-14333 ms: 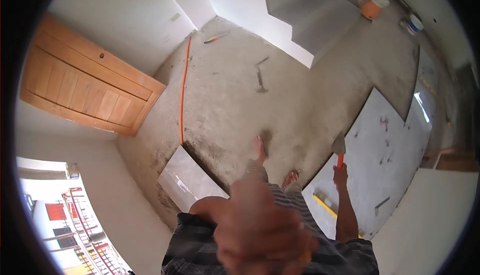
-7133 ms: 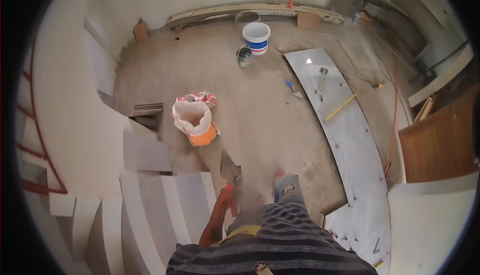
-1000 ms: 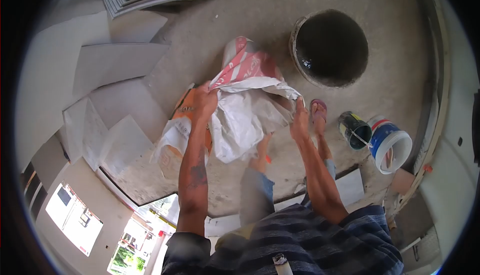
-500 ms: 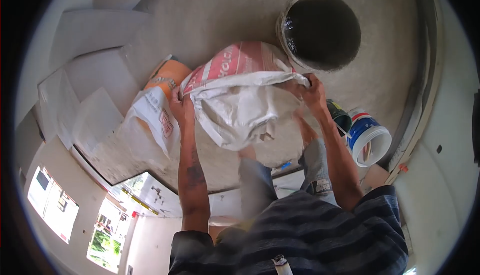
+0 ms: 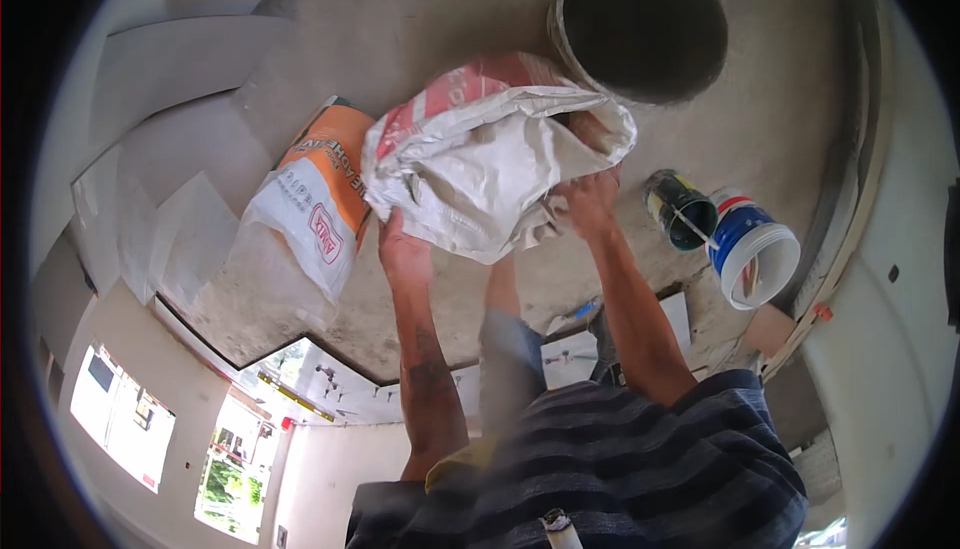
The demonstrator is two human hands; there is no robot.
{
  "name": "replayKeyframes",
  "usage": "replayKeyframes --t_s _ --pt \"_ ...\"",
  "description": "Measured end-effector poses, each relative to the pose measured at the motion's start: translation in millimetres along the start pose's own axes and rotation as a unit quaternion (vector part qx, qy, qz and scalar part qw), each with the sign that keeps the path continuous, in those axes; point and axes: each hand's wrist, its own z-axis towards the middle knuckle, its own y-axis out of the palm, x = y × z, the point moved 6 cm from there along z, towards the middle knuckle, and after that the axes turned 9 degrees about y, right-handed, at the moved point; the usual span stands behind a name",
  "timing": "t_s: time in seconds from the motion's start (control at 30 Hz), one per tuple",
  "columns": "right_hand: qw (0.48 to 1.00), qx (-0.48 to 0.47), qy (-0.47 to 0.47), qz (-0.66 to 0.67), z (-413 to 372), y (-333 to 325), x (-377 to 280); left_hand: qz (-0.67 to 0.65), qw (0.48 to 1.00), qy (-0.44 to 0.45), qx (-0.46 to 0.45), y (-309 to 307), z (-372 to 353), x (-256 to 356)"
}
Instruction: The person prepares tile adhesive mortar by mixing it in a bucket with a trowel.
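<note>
Under the red-and-white sack [image 5: 470,174], left side: the left hand [image 5: 405,254] is set against the white material; its fingertips are hidden, so whether anything is pinched there cannot be told.
Right-hand grip: gathered folds at the sack's near edge are pinched by the curled fingers of the right hand [image 5: 592,199].
Sack position: it is held before the body, between the tile adhesive bag and the dark green pail; its mouth is turned toward the right, shadow is seen inside, and the contents cannot be made out.
Tile adhesive bag [image 5: 318,179]: orange and white, it is placed just beside the sack on the left, with part of the word "ADHESIVE" shown; what is in it is hidden.
Large bucket [image 5: 563,44]: it is placed just beyond the sack; only a dark interior is shown, and its contents cannot be told.
Dark green pail [image 5: 660,197]: a pale strip is seen across its opening.
White-and-blue bucket [image 5: 738,236]: it is set right beside the pail; something reddish-brown [image 5: 751,277] is held inside.
Floor edges: a blue-handled tool [image 5: 587,311] is seen near the legs, and a yellow level [image 5: 295,396] is laid on pale tiles.
</note>
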Motion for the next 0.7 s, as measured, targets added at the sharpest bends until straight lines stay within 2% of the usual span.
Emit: replayKeyframes --t_s 0.1,0.13,0.2,0.27,0.3,0.33,0.43,0.5,0.53,0.63,0.7 --pt "0.986 -0.071 -0.104 -0.106 29.2 6.8 -5.7 0.015 0.999 -0.024 0.042 -33.5 20.2 3.3" --pt "0.98 -0.152 -0.045 -0.122 30.0 17.0 -3.1 -0.002 0.998 -0.02 0.052 -40.6 21.3 6.4" --pt "0.969 -0.205 -0.075 -0.111 -14.8 41.2 -18.5 -0.05 0.997 -0.01 0.06 -33.2 27.3 6.2" --pt "0.969 -0.244 -0.022 -0.015 -32.8 52.9 -10.5 -0.092 0.996 -0.019 0.0 -7.1 22.7 5.4" --pt "0.962 -0.256 0.048 0.079 -30.2 59.3 2.4 -0.11 0.993 -0.019 -0.03 3.2 20.8 8.4" --pt "0.941 -0.266 0.116 0.173 -27.7 66.3 12.9 -0.101 0.995 -0.016 -0.008 4.2 23.0 6.4" --pt "0.962 -0.154 0.073 0.213 -41.6 70.0 -5.1 -0.042 0.997 -0.009 0.059 -18.3 43.0 -14.1" --pt "0.979 -0.138 0.006 0.15 -45.8 51.1 -9.7 0.032 0.994 -0.001 0.106 -57.1 58.7 -30.4" --pt "0.984 -0.128 -0.032 0.116 -51.5 44.7 -20.5 0.161 0.962 -0.061 0.212 -48.0 38.5 -17.1" --pt "0.986 -0.018 -0.135 0.1 -89.3 36.4 -40.3 0.294 0.929 -0.095 0.202 -17.3 -6.2 13.6" --pt "0.986 0.03 -0.154 0.059 -100.7 32.4 -40.3 0.257 0.932 -0.137 0.217 19.6 -34.4 23.3"
